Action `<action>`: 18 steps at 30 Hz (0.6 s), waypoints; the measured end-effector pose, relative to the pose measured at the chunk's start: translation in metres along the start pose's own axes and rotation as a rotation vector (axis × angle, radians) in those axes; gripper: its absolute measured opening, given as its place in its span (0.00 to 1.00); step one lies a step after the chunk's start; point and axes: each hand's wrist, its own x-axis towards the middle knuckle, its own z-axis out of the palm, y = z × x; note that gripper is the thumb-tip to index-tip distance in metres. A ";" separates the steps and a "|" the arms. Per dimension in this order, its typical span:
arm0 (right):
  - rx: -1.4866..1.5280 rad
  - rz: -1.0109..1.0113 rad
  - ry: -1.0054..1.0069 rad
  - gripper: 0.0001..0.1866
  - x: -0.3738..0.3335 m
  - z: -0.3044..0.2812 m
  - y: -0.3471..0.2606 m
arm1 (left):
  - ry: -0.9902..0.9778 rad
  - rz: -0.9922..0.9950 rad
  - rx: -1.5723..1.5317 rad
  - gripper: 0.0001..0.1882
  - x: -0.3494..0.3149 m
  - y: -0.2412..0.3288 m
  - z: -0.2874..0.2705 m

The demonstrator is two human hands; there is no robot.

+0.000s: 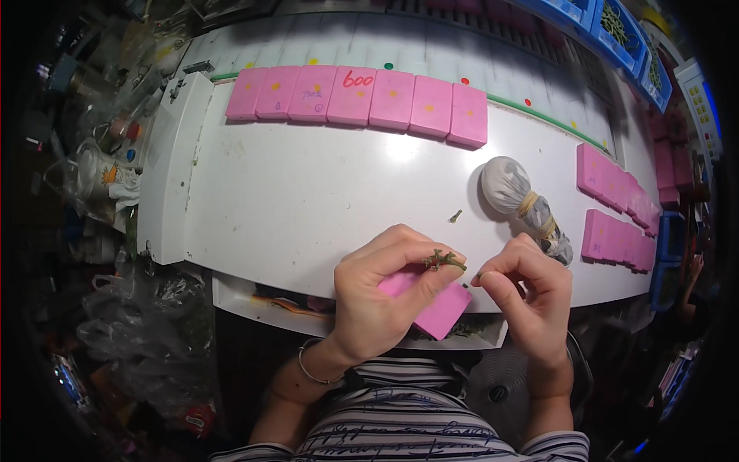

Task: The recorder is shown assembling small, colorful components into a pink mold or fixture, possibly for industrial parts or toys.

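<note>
My left hand (377, 296) pinches a small green plant sprig (444, 260) between thumb and forefinger. Under that hand sits a pink block (445, 314), partly covered by the palm and fingers and close to the table's front edge. Just right of the sprig is my right hand (533, 296), its thumb and forefinger closed together at a small dark bit that is too tiny to name. On the white tabletop beyond lies a loose green stem piece (456, 216). A round-headed bundle (506, 186) wrapped in pale plastic and tied with bands rests behind my right hand.
Several pink blocks (352, 96) stand in a row along the table's back. More pink blocks (604, 175) sit at the right. An open drawer (493, 336) with plant scraps juts below the front edge. Blue bins (622, 35) holding greenery are at upper right; plastic bags (165, 331) lie left.
</note>
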 end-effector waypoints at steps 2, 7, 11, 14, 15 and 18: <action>-0.137 -0.003 -0.060 0.02 -0.001 -0.004 0.005 | -0.002 -0.017 0.000 0.04 -0.001 -0.001 0.001; -0.024 0.025 0.011 0.07 -0.002 -0.001 0.009 | -0.038 -0.021 0.053 0.05 0.001 -0.003 0.006; 0.435 0.185 -0.027 0.05 0.001 0.003 0.008 | -0.045 -0.020 0.062 0.05 0.003 0.000 0.009; 0.608 0.262 -0.052 0.06 0.002 -0.004 0.011 | -0.074 0.007 0.111 0.06 0.010 0.001 0.013; 0.672 0.296 -0.068 0.07 0.002 -0.008 0.012 | -0.075 0.030 0.130 0.07 0.013 0.001 0.016; 0.655 0.339 -0.077 0.07 0.001 -0.024 0.017 | -0.117 0.028 0.149 0.07 0.019 -0.001 0.030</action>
